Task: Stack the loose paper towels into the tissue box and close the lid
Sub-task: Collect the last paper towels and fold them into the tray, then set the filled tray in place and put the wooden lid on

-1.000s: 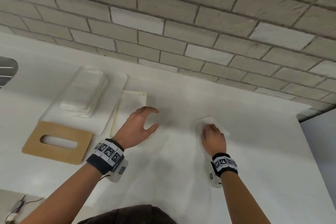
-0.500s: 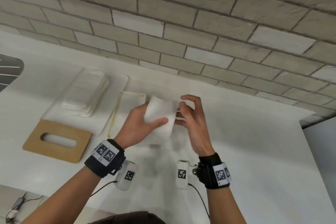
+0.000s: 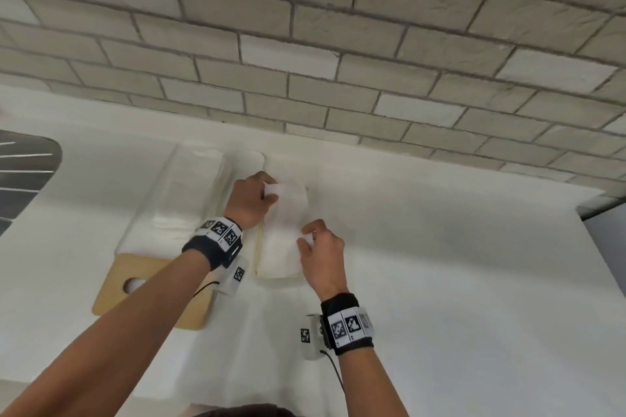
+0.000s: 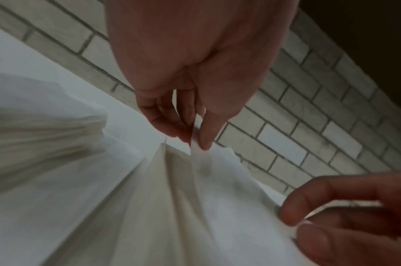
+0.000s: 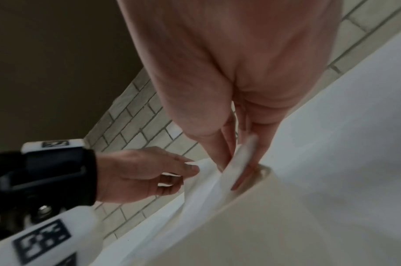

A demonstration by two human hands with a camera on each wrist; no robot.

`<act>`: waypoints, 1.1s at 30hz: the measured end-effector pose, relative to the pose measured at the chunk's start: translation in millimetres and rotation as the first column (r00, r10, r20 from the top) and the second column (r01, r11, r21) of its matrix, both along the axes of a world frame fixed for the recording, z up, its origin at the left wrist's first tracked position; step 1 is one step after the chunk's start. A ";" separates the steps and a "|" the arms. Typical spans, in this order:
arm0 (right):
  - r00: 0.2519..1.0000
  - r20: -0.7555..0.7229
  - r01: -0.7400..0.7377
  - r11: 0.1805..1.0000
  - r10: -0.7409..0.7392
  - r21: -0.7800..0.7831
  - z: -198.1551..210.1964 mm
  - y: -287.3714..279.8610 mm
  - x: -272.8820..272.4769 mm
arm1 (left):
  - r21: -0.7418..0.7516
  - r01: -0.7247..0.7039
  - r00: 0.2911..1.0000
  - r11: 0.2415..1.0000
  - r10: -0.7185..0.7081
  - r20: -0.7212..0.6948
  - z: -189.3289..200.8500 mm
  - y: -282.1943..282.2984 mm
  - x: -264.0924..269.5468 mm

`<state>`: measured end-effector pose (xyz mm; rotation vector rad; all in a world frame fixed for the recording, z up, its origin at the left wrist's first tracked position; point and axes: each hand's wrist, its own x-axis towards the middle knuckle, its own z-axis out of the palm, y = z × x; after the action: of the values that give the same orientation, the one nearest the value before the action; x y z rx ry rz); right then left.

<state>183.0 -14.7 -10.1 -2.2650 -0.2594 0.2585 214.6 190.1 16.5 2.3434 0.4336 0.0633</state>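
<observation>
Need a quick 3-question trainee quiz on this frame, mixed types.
1. True or false: the wooden lid is already on the tissue box.
2. Which hands hold the paper towel? A left only, B right only, C both.
3. Fill in: the stack of paper towels lies to the ___ of the tissue box.

Key: 1 false, the lid lies on the counter. 2 C, left hand and right hand each pinch an edge. 3 left.

Paper towel (image 3: 284,213): white. Tissue box (image 3: 259,257): cream. Lid (image 3: 111,284), at 9 o'clock: tan wood. Bench (image 3: 457,281): white. Wall (image 3: 338,27): grey-beige brick pattern. Wristbands (image 3: 347,323): black, with black-and-white square markers.
</observation>
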 end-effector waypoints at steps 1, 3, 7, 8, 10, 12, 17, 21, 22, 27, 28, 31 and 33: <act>1.000 -0.011 -0.001 1.000 0.000 -0.026 -2.4 5.0 -2.5 | 0.017 0.036 0.999 0.999 -0.036 -0.021 -3.7 5.0 4.0; 0.999 -0.024 0.026 0.999 -0.027 -0.038 -4.3 11.6 -7.7 | 0.053 0.107 0.993 0.993 -0.105 -0.053 -8.4 10.3 9.6; 0.999 0.011 0.036 0.991 -0.035 -0.132 13.5 14.9 -20.8 | 0.093 0.223 0.975 0.971 -0.224 0.007 -11.8 13.5 9.3; 0.998 0.051 0.037 0.982 -0.028 -0.186 21.3 13.6 -25.3 | 0.153 0.233 0.971 0.960 -0.238 0.015 -10.7 13.5 7.5; 0.981 0.192 0.057 0.954 0.001 -0.296 35.8 11.6 -33.3 | 0.287 0.252 0.960 0.924 -0.276 0.044 -4.6 13.9 4.5; 0.953 0.292 0.023 0.935 0.087 -0.354 43.2 12.6 -36.6 | 0.362 0.352 0.928 0.863 -0.373 -0.012 2.1 11.7 2.9; 0.906 0.011 -0.360 0.785 0.423 -0.505 27.4 23.8 -27.0 | 0.337 0.751 0.654 0.568 -0.566 -0.502 7.1 -4.5 14.4; 0.877 -0.055 -0.427 0.721 0.478 -0.546 20.3 28.1 -14.1 | 0.333 0.862 0.507 0.382 -0.651 -0.565 12.6 -9.4 37.2; 0.867 -0.071 -0.448 0.711 0.492 -0.541 19.3 29.8 -13.1 | 0.329 0.873 0.488 0.360 -0.664 -0.567 15.6 -10.4 40.4; 0.846 -0.097 -0.485 0.684 0.524 -0.544 13.2 36.3 -10.8 | 0.319 0.898 0.437 0.303 -0.697 -0.568 13.9 -10.1 54.7; 0.845 -0.101 -0.488 0.682 0.525 -0.545 12.3 36.9 -10.1 | 0.310 0.907 0.417 0.286 -0.717 -0.559 14.6 -9.5 56.7; 0.845 -0.108 -0.502 0.706 0.524 -0.499 13.0 42.3 -12.2 | 0.281 0.919 0.386 0.276 -0.768 -0.511 12.0 -6.8 57.8; 0.846 -0.113 -0.510 0.728 0.521 -0.457 14.1 46.2 -10.3 | 0.304 0.924 0.360 0.230 -0.791 -0.494 10.8 -8.3 59.5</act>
<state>172.6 31.4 4.1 -2.6344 -0.9428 0.6499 274.1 181.7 27.4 2.8108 -1.0443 -0.7614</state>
